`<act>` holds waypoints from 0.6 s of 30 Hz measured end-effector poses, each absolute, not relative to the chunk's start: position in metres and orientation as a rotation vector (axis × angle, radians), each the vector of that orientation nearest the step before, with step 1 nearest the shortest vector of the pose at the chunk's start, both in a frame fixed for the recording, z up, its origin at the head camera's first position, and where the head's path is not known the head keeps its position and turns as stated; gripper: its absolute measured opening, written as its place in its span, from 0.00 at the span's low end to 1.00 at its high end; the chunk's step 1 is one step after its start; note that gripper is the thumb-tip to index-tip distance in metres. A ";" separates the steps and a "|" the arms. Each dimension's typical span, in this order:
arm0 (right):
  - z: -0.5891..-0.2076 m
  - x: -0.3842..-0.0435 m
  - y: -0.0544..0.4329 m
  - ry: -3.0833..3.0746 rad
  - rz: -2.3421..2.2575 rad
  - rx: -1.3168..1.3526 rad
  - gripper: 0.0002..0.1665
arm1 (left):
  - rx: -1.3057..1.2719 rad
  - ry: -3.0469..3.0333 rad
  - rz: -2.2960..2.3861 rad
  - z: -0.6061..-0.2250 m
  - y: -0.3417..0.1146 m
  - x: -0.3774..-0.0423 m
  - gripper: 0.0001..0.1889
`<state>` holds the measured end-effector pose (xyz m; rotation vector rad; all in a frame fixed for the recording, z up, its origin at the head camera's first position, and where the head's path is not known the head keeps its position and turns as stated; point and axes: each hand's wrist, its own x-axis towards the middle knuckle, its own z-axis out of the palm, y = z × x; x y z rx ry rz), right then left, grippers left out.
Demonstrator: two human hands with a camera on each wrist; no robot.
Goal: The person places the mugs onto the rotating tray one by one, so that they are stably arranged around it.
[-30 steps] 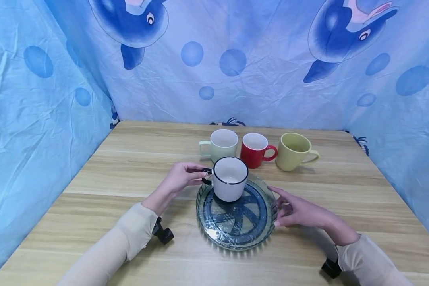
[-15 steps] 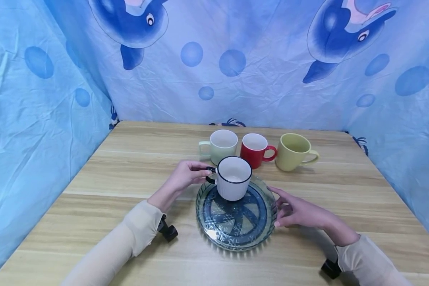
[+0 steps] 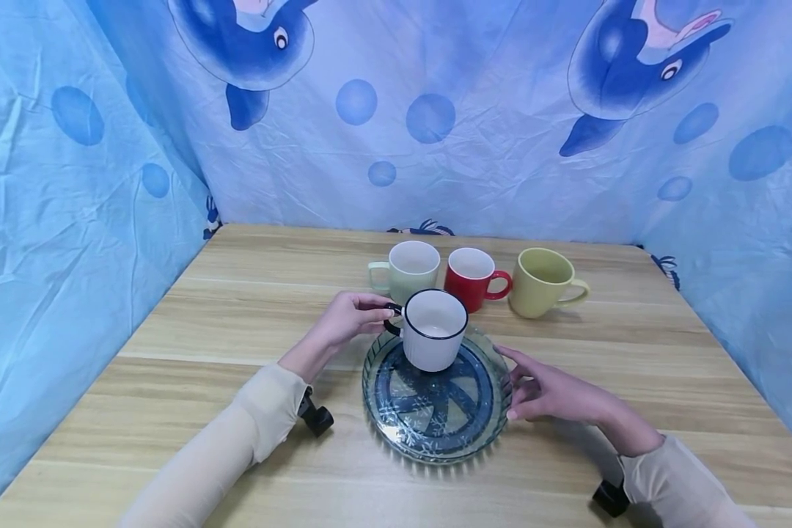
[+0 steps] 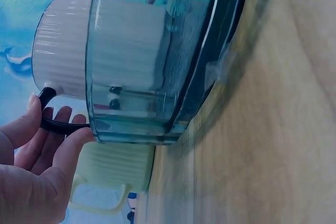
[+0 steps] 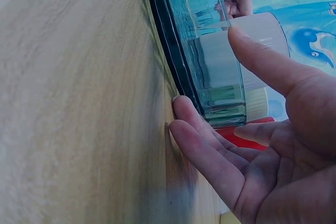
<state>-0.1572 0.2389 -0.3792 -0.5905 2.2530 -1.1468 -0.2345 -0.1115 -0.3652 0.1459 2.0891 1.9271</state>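
Observation:
In the head view my left hand (image 3: pixel 353 321) pinches the black handle (image 4: pixel 60 124) of a white ribbed mug (image 3: pixel 433 345) with a black rim. The mug is upright over the back part of a round clear glass dish (image 3: pixel 435 436) with a scalloped edge. Through the glass wall the mug's lower part shows near the dish floor; contact is hard to tell. Around the dish's right side my right hand (image 3: pixel 554 392) spreads its thumb and fingers, and the thumb (image 5: pixel 252 53) touches the rim. The fingers beside the dish are loosely bent.
Behind the dish stand a pale green mug (image 3: pixel 412 275), a red mug (image 3: pixel 465 286) and a yellow-green mug (image 3: pixel 537 290). They sit on a wooden table (image 3: pixel 171 367). A blue dolphin-print cloth (image 3: pixel 383 110) hangs around the back and sides.
My left hand and the white mug have shifted slightly to the right over the dish. The right hand and the dish stay in place.

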 end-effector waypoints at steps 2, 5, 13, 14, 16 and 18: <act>-0.379 -0.157 0.239 2.250 -1.147 -0.580 0.60 | 0.148 2.086 1.930 -0.365 -0.111 -0.237 0.18; -0.379 -0.157 0.239 2.248 -1.146 -0.570 0.60 | 0.150 2.079 1.939 -0.366 -0.109 -0.239 0.18; -0.381 -0.157 0.240 2.257 -1.155 -0.614 0.60 | 0.188 2.053 1.962 -0.366 -0.106 -0.244 0.19; -0.382 -0.157 0.240 2.258 -1.156 -0.614 0.60 | 0.186 2.053 1.965 -0.366 -0.105 -0.244 0.19; -0.382 -0.157 0.240 2.259 -1.153 -0.605 0.60 | 0.175 2.049 1.973 -0.365 -0.104 -0.244 0.19; -0.382 -0.157 0.240 2.259 -1.153 -0.594 0.60 | 0.170 2.049 1.978 -0.365 -0.104 -0.243 0.19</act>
